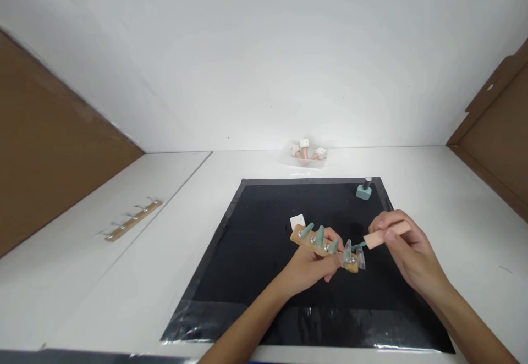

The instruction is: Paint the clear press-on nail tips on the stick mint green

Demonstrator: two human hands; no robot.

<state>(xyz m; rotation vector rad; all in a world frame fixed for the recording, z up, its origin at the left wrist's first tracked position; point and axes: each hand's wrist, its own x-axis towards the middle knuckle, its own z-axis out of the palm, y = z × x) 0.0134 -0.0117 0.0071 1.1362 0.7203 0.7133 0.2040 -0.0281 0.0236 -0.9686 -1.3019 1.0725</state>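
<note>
My left hand (312,268) is closed round a tan wooden nail stand (310,242), tilted above the black mat. Along it sit several false nails; the three at the left, among them a green nail (320,236), are coated, while the clear nail (361,258) at the right end is bare. My right hand (406,248) pinches a nail polish brush (386,235) by its peach handle. The brush's green tip meets or nearly meets the partly green nail (348,251) beside the clear one. Behind the stand lies a white block (297,221).
A teal nail polish bottle (363,189) with a dark cap stands at the mat's back right. A clear tray (307,162) holding peach-handled pieces is behind the black mat (231,276). Another nail stand (134,221) lies left. Brown cardboard panels (53,133) flank the table.
</note>
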